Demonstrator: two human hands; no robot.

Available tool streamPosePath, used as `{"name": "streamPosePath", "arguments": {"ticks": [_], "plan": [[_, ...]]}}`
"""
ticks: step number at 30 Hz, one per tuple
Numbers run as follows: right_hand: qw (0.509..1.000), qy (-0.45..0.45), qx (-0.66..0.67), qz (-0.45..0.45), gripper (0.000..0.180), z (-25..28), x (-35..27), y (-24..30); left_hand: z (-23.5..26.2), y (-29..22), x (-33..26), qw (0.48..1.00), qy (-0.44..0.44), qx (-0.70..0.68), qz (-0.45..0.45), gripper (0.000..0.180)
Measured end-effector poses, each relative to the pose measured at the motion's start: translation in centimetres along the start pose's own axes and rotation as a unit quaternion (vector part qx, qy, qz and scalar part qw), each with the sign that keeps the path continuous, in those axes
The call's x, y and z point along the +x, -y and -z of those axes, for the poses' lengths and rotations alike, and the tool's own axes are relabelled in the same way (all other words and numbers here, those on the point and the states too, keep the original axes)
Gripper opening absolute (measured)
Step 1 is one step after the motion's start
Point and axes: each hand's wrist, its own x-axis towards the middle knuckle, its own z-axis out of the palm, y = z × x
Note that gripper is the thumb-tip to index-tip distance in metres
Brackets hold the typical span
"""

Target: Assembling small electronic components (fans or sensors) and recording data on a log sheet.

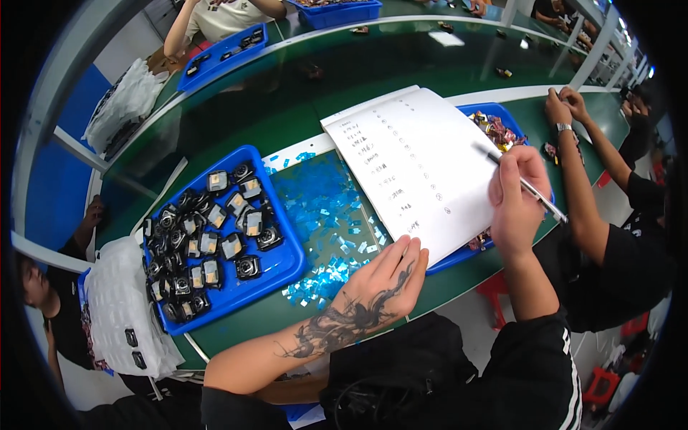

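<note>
A white notebook (419, 161) with handwritten lines and a column of small marks lies open at a slant, partly over a blue tray at the right. Stretched fingers of my left hand (383, 279) rest on its lower corner, the back of the hand upward. A tattoo of dark lines runs along that hand and forearm. My right hand (519, 197) is closed around a pen (534, 192) over the right side of the page. The pen's dark end points to the upper left, over the paper. Whether it touches the page, I cannot tell.
Left, a blue tray (290, 269) holds several small black camera-like devices. Shiny blue film pieces (326, 283) are scattered beside it. White plastic packaging (125, 308) stands at the far left. A dark green conveyor (287, 86) runs behind. A co-worker's hands (562, 104) are at the right.
</note>
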Motion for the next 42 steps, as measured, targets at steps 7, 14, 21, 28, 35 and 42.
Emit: {"name": "streamPosePath", "arguments": {"ticks": [7,14,21,28,35,42], "plan": [[0.859,0.101,-0.379,0.329,0.029,2.6,2.6,3.5,1.4,0.3,-0.2,0.998,0.027,-0.051,-0.012,0.036],[0.791,0.265,-0.467,0.294,0.029,2.8,5.1,3.7,15.8,-0.8,1.5,0.969,-0.054,-0.243,0.003,0.021],[0.757,0.373,-0.492,0.212,0.027,0.7,6.1,2.1,20.0,-4.6,0.7,0.885,-0.243,-0.396,0.001,0.023],[0.752,0.456,-0.455,0.141,0.029,0.4,5.9,-0.2,24.6,-6.6,1.8,0.944,-0.079,-0.318,-0.038,0.032],[0.784,0.439,-0.426,0.108,0.029,0.0,5.5,0.3,23.7,-5.6,1.1,0.953,-0.152,-0.258,0.031,0.017],[0.888,0.265,-0.343,0.151,0.034,1.9,5.6,0.1,12.1,1.6,3.0,0.861,-0.235,-0.31,0.328,0.031]]}}
